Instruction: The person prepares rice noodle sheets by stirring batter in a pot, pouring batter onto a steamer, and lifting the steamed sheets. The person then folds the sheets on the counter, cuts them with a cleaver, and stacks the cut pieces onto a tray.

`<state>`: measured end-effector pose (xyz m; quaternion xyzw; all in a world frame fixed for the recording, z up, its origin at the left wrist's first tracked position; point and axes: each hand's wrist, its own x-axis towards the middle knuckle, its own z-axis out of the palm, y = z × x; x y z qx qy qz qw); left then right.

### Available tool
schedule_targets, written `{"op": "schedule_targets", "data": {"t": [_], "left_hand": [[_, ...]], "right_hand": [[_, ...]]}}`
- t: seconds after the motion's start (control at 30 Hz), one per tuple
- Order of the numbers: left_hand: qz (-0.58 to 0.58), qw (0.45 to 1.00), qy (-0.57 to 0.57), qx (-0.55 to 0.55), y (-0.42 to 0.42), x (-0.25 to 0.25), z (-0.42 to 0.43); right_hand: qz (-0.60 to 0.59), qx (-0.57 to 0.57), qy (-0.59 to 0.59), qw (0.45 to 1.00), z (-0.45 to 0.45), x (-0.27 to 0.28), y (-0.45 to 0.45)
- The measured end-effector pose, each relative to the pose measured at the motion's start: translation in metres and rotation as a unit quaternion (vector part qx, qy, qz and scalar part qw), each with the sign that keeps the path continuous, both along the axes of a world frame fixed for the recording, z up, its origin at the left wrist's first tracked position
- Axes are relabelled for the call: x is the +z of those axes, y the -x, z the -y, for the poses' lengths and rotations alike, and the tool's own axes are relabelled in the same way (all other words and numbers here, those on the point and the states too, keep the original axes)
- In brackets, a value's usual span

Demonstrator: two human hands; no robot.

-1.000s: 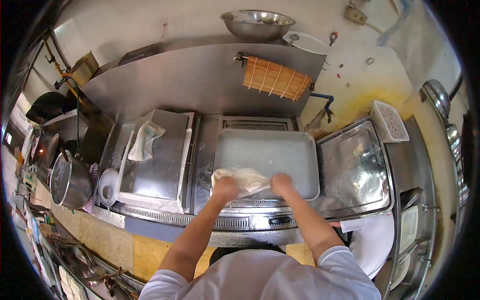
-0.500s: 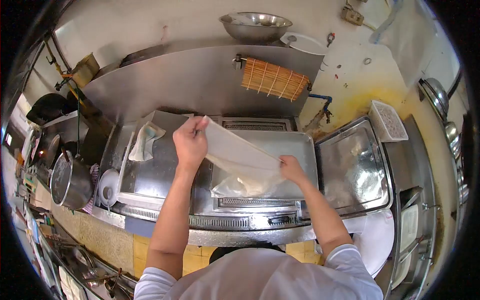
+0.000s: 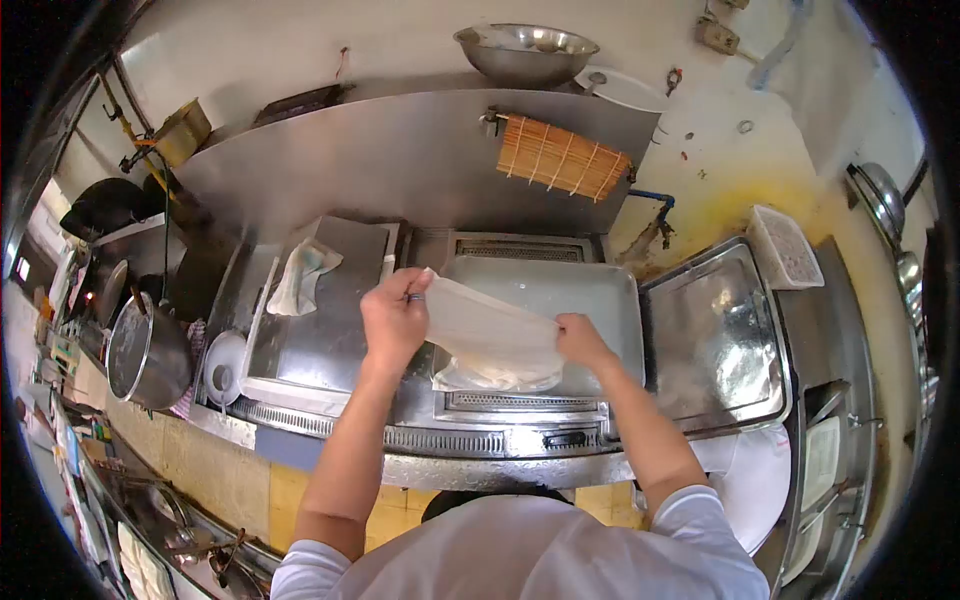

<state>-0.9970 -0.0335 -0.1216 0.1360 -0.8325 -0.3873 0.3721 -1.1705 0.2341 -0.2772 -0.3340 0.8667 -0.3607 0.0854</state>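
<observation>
A thin, pale, slightly see-through sheet (image 3: 490, 325) is stretched between my two hands; I cannot tell whether it is cloth or a rice noodle sheet. My left hand (image 3: 393, 318) is closed on its upper left corner, fingers curled. At its right end my right hand (image 3: 581, 341) pinches the edge between thumb and fingers. The sheet's lower part hangs in folds onto the front left of a shallow metal tray (image 3: 615, 300). This tray lies on the steel counter under the sheet.
Right of it stands a second metal tray (image 3: 715, 340), wet and shiny. On the left are a steel lid (image 3: 320, 340), a crumpled cloth (image 3: 300, 278) and a large pot (image 3: 150, 350). A bamboo mat (image 3: 563, 158) hangs behind. Another person's white sleeve (image 3: 755, 480) shows at right.
My left hand has come down and slightly right with its corner, so the sheet slopes less. My right hand has barely moved. The view has shifted a little.
</observation>
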Motion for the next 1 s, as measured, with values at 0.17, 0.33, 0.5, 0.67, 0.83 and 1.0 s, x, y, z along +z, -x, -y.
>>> {"op": "schedule_targets", "data": {"t": [0.17, 0.33, 0.5, 0.67, 0.83, 1.0], "left_hand": [[0.011, 0.997, 0.035, -0.075, 0.015, -0.029, -0.046], [-0.073, 0.996, 0.003, -0.057, 0.006, -0.003, -0.013], [-0.002, 0.999, -0.035, -0.011, -0.009, -0.035, 0.017], [0.074, 0.988, -0.041, -0.126, 0.025, -0.054, -0.061], [0.064, 0.969, -0.173, -0.166, 0.051, -0.064, -0.081], [0.29, 0.919, -0.106, -0.244, 0.02, -0.053, -0.08]], "right_hand": [[0.036, 0.043, 0.238, 0.97, 0.061, 0.083, -0.046], [0.021, 0.026, 0.085, 0.996, 0.053, 0.027, -0.044], [0.034, -0.039, -0.067, 0.996, -0.033, -0.009, -0.007], [0.105, 0.042, 0.206, 0.972, 0.032, 0.087, -0.049], [0.066, -0.031, 0.136, 0.988, 0.039, 0.128, -0.052], [-0.084, -0.094, 0.172, 0.977, 0.003, 0.157, -0.031]]}}
